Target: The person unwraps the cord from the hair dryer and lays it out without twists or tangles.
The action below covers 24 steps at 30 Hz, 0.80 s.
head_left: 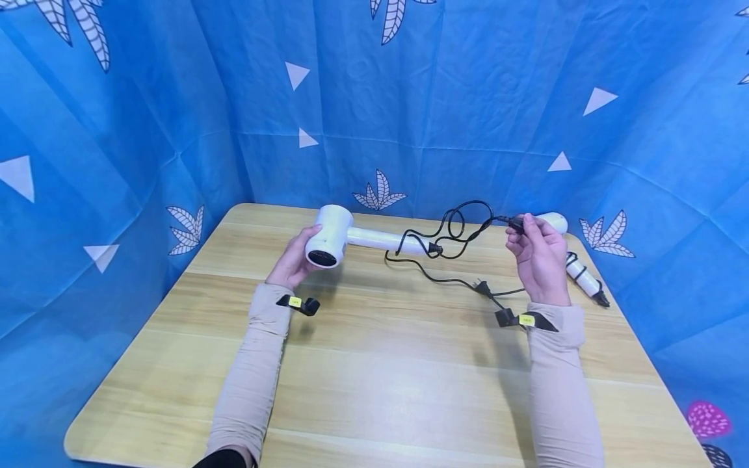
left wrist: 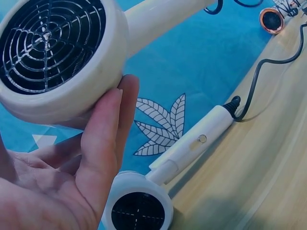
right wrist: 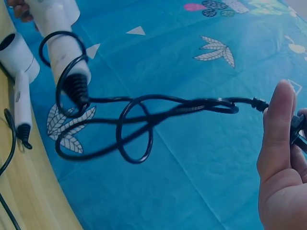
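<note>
A white hair dryer [head_left: 335, 227] is raised above the far side of the table, its round grille [left wrist: 53, 45] showing in the left wrist view. My left hand [head_left: 294, 257] grips it by the head, thumb and fingers on either side. From the handle's ribbed end, a loosely looped black cord [right wrist: 134, 120] runs to my right hand [head_left: 541, 260]. That hand pinches the cord's black plug [head_left: 516, 225], partly hidden by the fingers. Beneath the held dryer, a second white hair dryer [left wrist: 192, 139] lies on the table, mostly covered in the head view.
A third white hair dryer [head_left: 585, 274], cord wound round its handle, lies at the table's right edge, partly behind my right hand. Another black plug [head_left: 482, 288] with its cord lies on the wooden table [head_left: 398, 390]. Blue patterned cloth [head_left: 374, 97] hangs around the table.
</note>
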Each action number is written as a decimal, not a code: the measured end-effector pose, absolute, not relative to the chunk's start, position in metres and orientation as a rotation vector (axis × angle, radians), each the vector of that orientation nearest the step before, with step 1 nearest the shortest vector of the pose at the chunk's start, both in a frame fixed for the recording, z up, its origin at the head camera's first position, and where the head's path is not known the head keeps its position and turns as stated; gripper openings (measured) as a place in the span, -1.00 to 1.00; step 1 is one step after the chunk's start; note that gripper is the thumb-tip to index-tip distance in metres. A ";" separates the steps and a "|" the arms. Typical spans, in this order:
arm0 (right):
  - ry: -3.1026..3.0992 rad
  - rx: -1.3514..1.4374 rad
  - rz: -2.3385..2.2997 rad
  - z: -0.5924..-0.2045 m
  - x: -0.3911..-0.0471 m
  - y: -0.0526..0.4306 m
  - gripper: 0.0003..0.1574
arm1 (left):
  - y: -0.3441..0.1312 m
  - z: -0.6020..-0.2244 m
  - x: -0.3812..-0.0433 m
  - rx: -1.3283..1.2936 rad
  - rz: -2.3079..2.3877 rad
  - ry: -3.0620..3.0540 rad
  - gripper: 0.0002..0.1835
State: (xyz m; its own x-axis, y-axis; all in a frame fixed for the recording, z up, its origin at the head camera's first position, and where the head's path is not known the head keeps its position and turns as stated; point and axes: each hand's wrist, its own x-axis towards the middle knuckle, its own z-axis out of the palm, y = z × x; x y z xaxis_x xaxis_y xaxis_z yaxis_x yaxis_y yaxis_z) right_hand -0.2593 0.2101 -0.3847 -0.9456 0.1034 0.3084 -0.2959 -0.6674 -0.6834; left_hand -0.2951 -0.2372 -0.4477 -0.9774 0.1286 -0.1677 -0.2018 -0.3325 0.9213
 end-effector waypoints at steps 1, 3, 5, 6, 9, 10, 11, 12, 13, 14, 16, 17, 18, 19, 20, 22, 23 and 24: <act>-1.146 0.372 2.660 -0.384 -0.259 0.210 -0.83 | -0.237 -0.448 -0.295 -0.097 2.410 1.680 -0.66; -1.142 0.397 2.654 -0.383 -0.257 0.210 -0.84 | -0.238 -0.449 -0.296 -0.101 2.415 1.674 -0.65; -1.128 0.432 2.658 -0.382 -0.256 0.209 -0.85 | -0.238 -0.449 -0.296 -0.105 2.418 1.677 -0.66; -1.123 0.451 2.658 -0.381 -0.255 0.209 -0.85 | -0.239 -0.449 -0.296 -0.108 2.423 1.672 -0.66; -1.114 0.504 2.656 -0.380 -0.253 0.208 -0.85 | -0.239 -0.450 -0.297 -0.113 2.434 1.664 -0.67; -1.105 0.517 2.659 -0.380 -0.253 0.208 -0.85 | -0.239 -0.450 -0.297 -0.114 2.437 1.658 -0.67; -1.104 0.525 2.655 -0.380 -0.253 0.208 -0.85 | -0.240 -0.450 -0.297 -0.118 2.441 1.655 -0.67; -1.097 0.529 2.655 -0.380 -0.252 0.208 -0.85 | -0.240 -0.450 -0.297 -0.122 2.445 1.648 -0.67; -1.089 0.532 2.655 -0.380 -0.252 0.208 -0.85 | -0.240 -0.450 -0.297 -0.124 2.448 1.642 -0.67; -1.083 0.533 2.655 -0.380 -0.251 0.208 -0.85 | -0.241 -0.449 -0.297 -0.127 2.453 1.631 -0.66; -1.081 0.531 2.650 -0.379 -0.251 0.209 -0.85 | -0.242 -0.449 -0.296 -0.141 2.464 1.621 -0.64; -1.086 0.531 2.646 -0.379 -0.251 0.209 -0.86 | -0.242 -0.449 -0.296 -0.145 2.469 1.615 -0.63; -1.083 0.532 2.647 -0.379 -0.251 0.209 -0.86 | -0.243 -0.449 -0.296 -0.147 2.474 1.605 -0.62; -1.087 0.531 2.643 -0.379 -0.250 0.209 -0.86 | -0.243 -0.449 -0.296 -0.149 2.476 1.605 -0.61; -1.092 0.529 2.637 -0.379 -0.250 0.210 -0.86 | -0.243 -0.449 -0.296 -0.149 2.476 1.606 -0.60; -1.081 0.523 2.633 -0.378 -0.250 0.210 -0.87 | -0.244 -0.449 -0.296 -0.148 2.476 1.609 -0.60; -1.068 0.519 2.631 -0.378 -0.250 0.210 -0.87 | -0.244 -0.449 -0.296 -0.147 2.475 1.610 -0.60; -1.053 0.511 2.629 -0.377 -0.250 0.210 -0.87 | -0.245 -0.449 -0.296 -0.146 2.475 1.611 -0.60</act>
State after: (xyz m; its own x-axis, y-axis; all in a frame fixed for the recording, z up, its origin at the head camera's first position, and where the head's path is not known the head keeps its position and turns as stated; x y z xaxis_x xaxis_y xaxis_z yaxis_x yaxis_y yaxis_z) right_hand -0.2502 0.2104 -0.3770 -0.9035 0.1103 0.4141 -0.3657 -0.7024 -0.6106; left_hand -0.2958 -0.2449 -0.4489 -0.9781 0.1007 -0.1820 -0.2072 -0.3940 0.8954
